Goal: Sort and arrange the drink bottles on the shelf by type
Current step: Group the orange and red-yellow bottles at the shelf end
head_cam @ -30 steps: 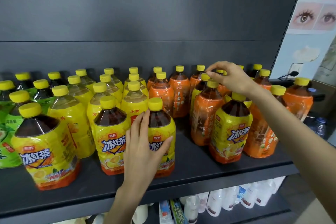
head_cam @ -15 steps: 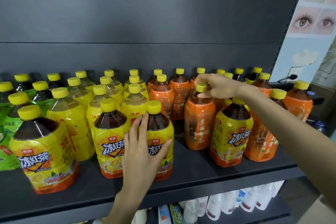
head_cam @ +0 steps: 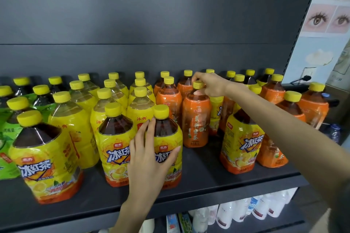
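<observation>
My right hand (head_cam: 212, 84) pinches the yellow cap and neck of an orange-labelled tea bottle (head_cam: 196, 119) that stands on the dark shelf (head_cam: 204, 168), next to other orange bottles (head_cam: 168, 98). My left hand (head_cam: 151, 155) lies flat against the front of a yellow iced-tea bottle (head_cam: 167, 138), fingers spread around its side. A matching yellow iced-tea bottle (head_cam: 113, 143) stands just left of it and another (head_cam: 240, 143) at the right front. Pale-yellow bottles (head_cam: 140, 108) fill the middle rows, green-labelled ones (head_cam: 11, 132) the far left.
More orange bottles (head_cam: 314, 104) stand at the shelf's right end. A large yellow iced-tea bottle (head_cam: 45, 159) sits at the left front. White bottles (head_cam: 265, 208) line the shelf below. A poster of eyes (head_cam: 329, 17) hangs on the wall at right.
My right hand took hold of an orange bottle by its cap and carried it leftward and back, beside the orange group. My left hand stayed on the yellow iced-tea bottle.
</observation>
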A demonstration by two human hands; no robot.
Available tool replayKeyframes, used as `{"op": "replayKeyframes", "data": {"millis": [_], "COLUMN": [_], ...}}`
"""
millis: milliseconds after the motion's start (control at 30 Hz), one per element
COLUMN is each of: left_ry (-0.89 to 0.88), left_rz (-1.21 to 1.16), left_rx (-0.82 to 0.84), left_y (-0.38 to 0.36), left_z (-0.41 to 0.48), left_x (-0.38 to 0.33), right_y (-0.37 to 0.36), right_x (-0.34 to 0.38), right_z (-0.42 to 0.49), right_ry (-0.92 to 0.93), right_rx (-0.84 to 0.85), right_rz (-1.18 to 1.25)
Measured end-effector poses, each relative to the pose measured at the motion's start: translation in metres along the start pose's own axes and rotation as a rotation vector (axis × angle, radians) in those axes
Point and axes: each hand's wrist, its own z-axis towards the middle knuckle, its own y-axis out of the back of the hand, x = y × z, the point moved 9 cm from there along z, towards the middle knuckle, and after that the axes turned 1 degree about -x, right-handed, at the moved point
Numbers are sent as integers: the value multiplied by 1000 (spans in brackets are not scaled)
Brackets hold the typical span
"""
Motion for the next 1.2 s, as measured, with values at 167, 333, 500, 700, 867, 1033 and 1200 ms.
{"op": "replayKeyframes", "data": {"millis": [167, 333, 500, 700, 867, 1033, 1200], "left_ry": [8, 5, 3, 2, 5, 1, -3], "left_rz": [7, 7, 23, 29, 29, 15, 17], "left_rx": [22, 20, 20, 20, 22, 14, 11], "left_y": [0, -2, -2, -3, -3, -3, -3], "left_z": [1, 1, 1, 2, 2, 2, 2], "left_x": [0, 1, 2, 2, 1, 1, 1], "right_y": [4, 44, 12, 22, 32, 28, 31], "right_x": [-4, -44, -75, -69, -77, -83, -74], "right_z": [-4, -5, 1, 0, -11, -25, -29], "right_ry": [-40, -80, -220, -199, -254, -260, -232], "right_rx": [184, -163, 83, 29, -14, 2, 38], "right_rz": [138, 170, 61, -124, -157, -43, -104]}}
